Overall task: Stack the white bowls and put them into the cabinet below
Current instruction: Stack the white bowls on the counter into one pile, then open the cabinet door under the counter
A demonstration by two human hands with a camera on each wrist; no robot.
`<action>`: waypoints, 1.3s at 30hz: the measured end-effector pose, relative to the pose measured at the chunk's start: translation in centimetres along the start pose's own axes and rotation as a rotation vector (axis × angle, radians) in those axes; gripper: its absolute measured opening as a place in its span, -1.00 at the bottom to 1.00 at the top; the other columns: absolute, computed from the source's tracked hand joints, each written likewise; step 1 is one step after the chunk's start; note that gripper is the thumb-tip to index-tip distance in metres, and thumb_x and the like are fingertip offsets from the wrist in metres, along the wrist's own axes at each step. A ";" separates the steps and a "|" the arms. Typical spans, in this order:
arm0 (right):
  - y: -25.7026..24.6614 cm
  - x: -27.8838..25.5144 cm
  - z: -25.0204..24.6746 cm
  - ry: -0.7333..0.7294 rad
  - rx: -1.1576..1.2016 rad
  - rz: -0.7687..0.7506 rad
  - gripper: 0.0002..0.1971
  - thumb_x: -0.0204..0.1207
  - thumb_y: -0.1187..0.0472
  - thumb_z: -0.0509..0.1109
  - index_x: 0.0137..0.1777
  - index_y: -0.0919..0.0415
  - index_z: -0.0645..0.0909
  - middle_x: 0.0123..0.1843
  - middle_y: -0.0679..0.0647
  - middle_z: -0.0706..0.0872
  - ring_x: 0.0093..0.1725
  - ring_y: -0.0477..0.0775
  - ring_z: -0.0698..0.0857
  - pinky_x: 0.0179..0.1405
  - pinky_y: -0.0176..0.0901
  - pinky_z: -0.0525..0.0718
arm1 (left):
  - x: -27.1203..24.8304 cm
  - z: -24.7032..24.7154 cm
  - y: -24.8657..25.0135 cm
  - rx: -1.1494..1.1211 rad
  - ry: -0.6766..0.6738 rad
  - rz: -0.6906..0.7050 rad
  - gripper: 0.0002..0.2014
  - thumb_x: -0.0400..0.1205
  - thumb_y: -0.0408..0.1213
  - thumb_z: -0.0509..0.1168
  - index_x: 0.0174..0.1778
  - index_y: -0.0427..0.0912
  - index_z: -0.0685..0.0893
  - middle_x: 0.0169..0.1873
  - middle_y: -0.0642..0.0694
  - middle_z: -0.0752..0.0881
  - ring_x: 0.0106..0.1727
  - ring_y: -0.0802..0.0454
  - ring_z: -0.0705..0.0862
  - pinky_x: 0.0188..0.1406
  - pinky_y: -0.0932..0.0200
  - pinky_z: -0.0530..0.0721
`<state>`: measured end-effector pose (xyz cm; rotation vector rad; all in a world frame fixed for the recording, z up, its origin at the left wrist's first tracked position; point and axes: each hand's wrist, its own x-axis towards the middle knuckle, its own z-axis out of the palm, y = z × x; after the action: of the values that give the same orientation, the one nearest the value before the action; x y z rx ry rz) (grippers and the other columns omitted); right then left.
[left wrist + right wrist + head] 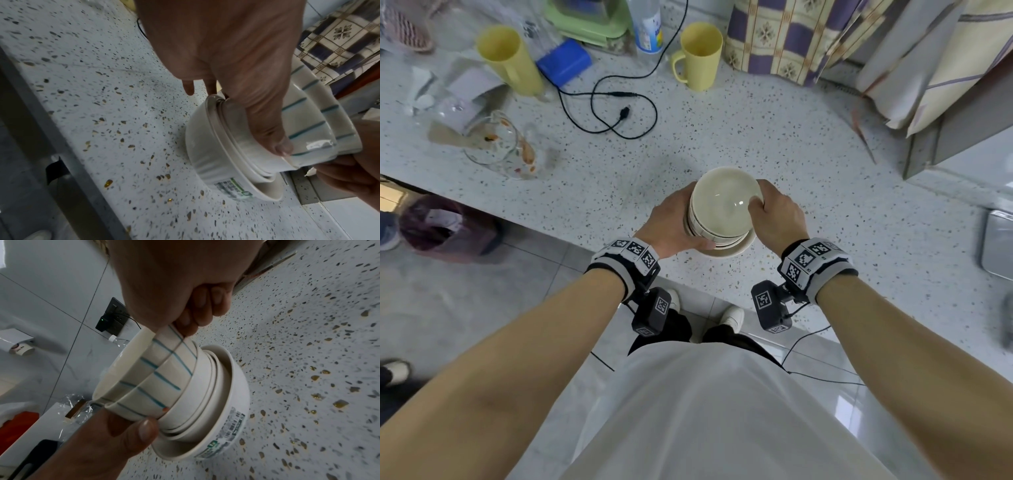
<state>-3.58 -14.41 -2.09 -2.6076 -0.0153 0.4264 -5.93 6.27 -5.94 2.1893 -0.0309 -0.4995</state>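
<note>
A stack of several white bowls point(722, 209) stands on the speckled countertop point(825, 192) near its front edge. The top bowls carry teal stripes point(144, 378); the wide bottom bowl point(205, 154) has a printed label. My left hand point(678, 222) grips the stack's left side, with the thumb point(281, 146) pressed on the middle bowls and the fingers round the far side. My right hand point(767, 209) pinches the rim of the top bowl on the right, fingers curled point(205, 309). The cabinet below is not in view.
Two yellow cups point(508, 61) point(700, 56), a blue box point(565, 61), a glass jug point(496, 144) and a looping black cable point(619, 113) lie further back. A patterned cloth point(791, 37) hangs back right. A metal object point(996, 243) sits far right. A red bag point(445, 226) stands on the floor at the left.
</note>
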 end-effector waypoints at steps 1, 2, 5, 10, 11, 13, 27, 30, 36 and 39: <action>0.0 0.1 0.0 0.000 0.000 0.007 -0.63 0.70 0.16 0.06 0.46 0.21 0.43 -0.01 0.24 0.74 -0.06 0.31 0.67 -0.03 0.08 0.62 | 0.1 0.0 0.0 0.007 0.006 -0.003 0.09 0.15 0.04 0.75 0.59 0.09 0.35 0.47 0.05 0.56 0.53 -0.04 0.47 0.51 -0.19 0.47; -0.1 0.1 0.1 -0.002 0.002 0.017 -0.63 0.70 0.16 0.06 0.45 0.21 0.42 0.00 0.24 0.74 -0.08 0.30 0.65 -0.03 0.08 0.61 | 0.2 0.0 -0.1 0.021 0.011 0.001 0.09 0.14 0.04 0.75 0.58 0.04 0.37 0.46 0.02 0.55 0.54 -0.06 0.44 0.52 -0.21 0.46; -0.3 -0.1 0.2 0.003 0.003 0.044 -0.63 0.70 0.16 0.06 0.44 0.21 0.42 -0.01 0.23 0.73 -0.11 0.25 0.61 -0.04 0.07 0.60 | 0.2 -0.1 0.1 0.061 0.000 0.023 0.07 0.16 0.01 0.75 0.57 -0.04 0.39 0.45 -0.02 0.54 0.56 -0.11 0.40 0.54 -0.18 0.43; -0.7 -0.7 0.1 0.026 0.053 0.111 -0.70 0.66 0.10 0.10 0.29 0.19 0.49 -0.05 0.17 0.70 -0.05 0.31 0.68 -0.04 0.08 0.65 | 0.8 -0.1 -0.7 0.052 -0.014 0.087 0.10 0.09 0.25 0.68 0.56 0.15 0.36 0.45 0.10 0.58 0.52 -0.02 0.50 0.47 -0.23 0.53; -0.8 -0.8 0.1 0.036 0.069 0.123 -0.68 0.67 0.06 0.11 0.31 0.16 0.50 -0.02 0.17 0.72 -0.04 0.30 0.69 -0.02 0.08 0.65 | 0.9 -0.2 -0.6 0.047 -0.020 0.103 0.10 0.08 0.28 0.66 0.55 0.17 0.36 0.43 0.11 0.59 0.50 -0.01 0.52 0.45 -0.24 0.55; -0.6 -1.3 0.3 0.068 0.092 0.162 -0.61 0.68 -0.05 0.11 0.39 0.09 0.49 -0.01 0.13 0.75 -0.03 0.23 0.68 -0.02 0.02 0.60 | 1.0 -0.3 -0.6 0.052 -0.023 0.122 0.07 0.09 0.27 0.65 0.53 0.16 0.38 0.41 0.11 0.61 0.48 -0.01 0.54 0.43 -0.22 0.57; -0.9 -10.3 1.7 0.462 0.274 0.263 -0.65 0.69 0.01 0.06 0.09 0.15 0.64 -0.19 0.12 0.76 -0.17 0.26 0.71 -0.17 0.02 0.67 | -4.6 -1.2 -3.4 0.096 0.044 0.196 -0.03 0.34 0.04 0.67 0.61 -0.08 0.33 0.53 -0.12 0.52 0.54 -0.11 0.46 0.53 -0.03 0.39; -0.9 -12.1 3.4 0.516 0.344 0.179 -0.60 0.61 0.03 0.10 -0.07 0.33 0.66 -0.13 0.30 0.79 -0.26 0.32 0.70 -0.27 0.09 0.69 | -7.8 -0.7 -5.6 0.310 0.044 0.123 -0.08 0.52 0.01 0.54 0.71 -0.16 0.21 0.67 -0.15 0.33 0.67 -0.14 0.28 0.62 -0.10 0.31; -1.3 -14.8 10.1 0.463 0.506 0.147 -0.59 0.58 0.01 0.20 -0.21 0.38 0.64 -0.36 0.26 0.68 -0.39 0.19 0.56 -0.41 -0.04 0.50 | -13.0 0.2 -12.6 0.554 -0.048 -0.005 -0.31 0.62 -0.19 0.37 0.68 -0.14 0.28 0.70 -0.11 0.29 0.71 -0.18 0.24 0.68 -0.21 0.23; -1.9 -15.5 13.9 0.359 0.492 0.121 -0.62 0.62 0.02 0.22 -0.23 0.31 0.63 -0.29 0.24 0.74 -0.28 0.26 0.67 -0.32 0.05 0.63 | -14.4 -1.1 -15.3 0.681 -0.053 -0.045 -0.25 0.62 -0.21 0.35 0.72 -0.10 0.19 0.73 -0.11 0.20 0.72 -0.20 0.19 0.66 -0.27 0.14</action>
<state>-22.41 -7.60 -8.09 -2.1646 0.3281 -0.0094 -21.05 19.48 -12.10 2.8432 -0.2071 -0.6384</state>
